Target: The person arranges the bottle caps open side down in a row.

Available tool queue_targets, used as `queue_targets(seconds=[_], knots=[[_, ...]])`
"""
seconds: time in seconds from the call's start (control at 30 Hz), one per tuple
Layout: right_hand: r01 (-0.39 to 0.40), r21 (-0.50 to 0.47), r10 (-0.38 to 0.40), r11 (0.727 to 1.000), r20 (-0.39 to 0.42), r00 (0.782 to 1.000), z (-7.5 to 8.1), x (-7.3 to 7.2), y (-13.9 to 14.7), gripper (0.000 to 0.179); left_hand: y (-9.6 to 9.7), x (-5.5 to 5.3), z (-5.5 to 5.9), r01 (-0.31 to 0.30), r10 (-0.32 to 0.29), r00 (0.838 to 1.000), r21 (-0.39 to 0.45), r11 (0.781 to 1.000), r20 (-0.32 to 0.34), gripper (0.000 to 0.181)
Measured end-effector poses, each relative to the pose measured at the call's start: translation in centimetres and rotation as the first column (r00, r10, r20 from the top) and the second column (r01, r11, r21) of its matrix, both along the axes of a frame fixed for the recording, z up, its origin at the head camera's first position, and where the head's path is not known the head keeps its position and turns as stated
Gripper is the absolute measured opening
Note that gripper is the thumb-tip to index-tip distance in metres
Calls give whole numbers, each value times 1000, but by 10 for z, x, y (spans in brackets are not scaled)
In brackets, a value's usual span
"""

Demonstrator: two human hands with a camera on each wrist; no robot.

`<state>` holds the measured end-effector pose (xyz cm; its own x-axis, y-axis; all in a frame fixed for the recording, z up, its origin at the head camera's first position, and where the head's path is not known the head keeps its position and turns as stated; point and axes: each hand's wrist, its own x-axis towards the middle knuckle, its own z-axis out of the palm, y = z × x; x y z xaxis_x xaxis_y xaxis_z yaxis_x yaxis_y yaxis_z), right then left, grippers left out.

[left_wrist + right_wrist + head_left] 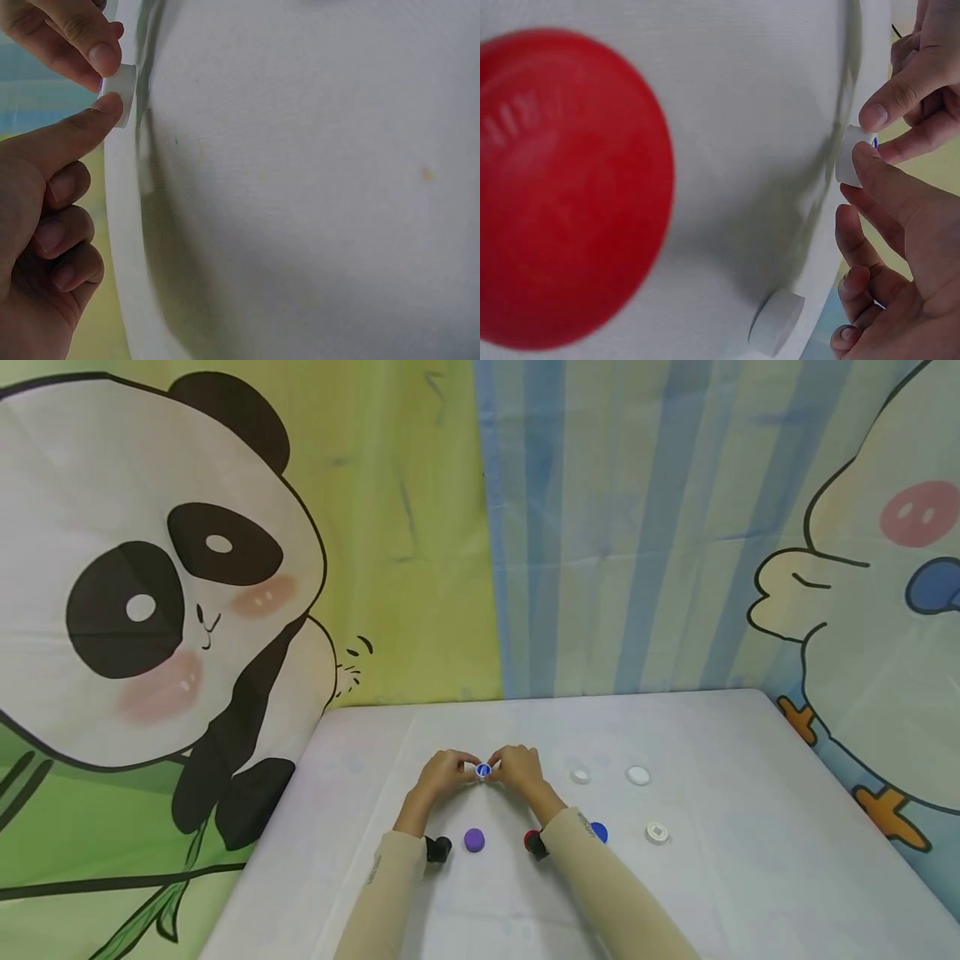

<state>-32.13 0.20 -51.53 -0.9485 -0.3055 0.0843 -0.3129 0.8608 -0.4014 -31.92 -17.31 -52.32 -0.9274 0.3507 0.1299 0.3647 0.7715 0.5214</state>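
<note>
The white-and-blue cap (483,770) sits directly between the two hands, straight ahead of the person and toward the far side of the counter (735,893). The left hand (447,772) comes at it from the left and the right hand (519,767) from the right; both touch it, so neither is nearer. Each hand pinches its rim between thumb and finger, and the wrist views show the other fingers of both bent and free of it.

The cap is short and round, with no real long axis. Its blue-marked face points up toward the head view, and its plain side wall shows in both wrist views. It looks held above the counter, though how much gap lies under it I cannot tell. Any turning or parting of the cap would, I judge, depend on these two opposed grips lying along one left-right line through it.

Nearer the person, a purple disc (474,840) lies between the forearms, and a red disc (570,187) is partly covered by the right wrist's camera (536,845) in the head view. A low white piece (580,775) lies just to the right of the right hand.
</note>
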Motion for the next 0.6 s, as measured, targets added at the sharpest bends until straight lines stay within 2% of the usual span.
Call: queue_targets(seconds=[0.17, 0.37, 0.47, 0.6], knots=[[7, 40, -7, 999, 1, 1000, -5, 1, -2, 29, 0, 3, -4, -28, 28, 998, 1, 1000, 49, 23], [5, 19, -5, 1000, 4, 1000, -3, 4, -1, 30, -1, 3, -8, -42, 42, 998, -4, 999, 40, 25], [3, -1, -3, 1000, 15, 1000, 0, 5, 4, 32, 0, 4, -3, -47, 48, 999, -46, 998, 20, 29], [22, -63, -21, 998, 13, 1000, 11, 1, 21, 33, 8, 7, 17, -61, 61, 998, -114, 992, -9, 35]])
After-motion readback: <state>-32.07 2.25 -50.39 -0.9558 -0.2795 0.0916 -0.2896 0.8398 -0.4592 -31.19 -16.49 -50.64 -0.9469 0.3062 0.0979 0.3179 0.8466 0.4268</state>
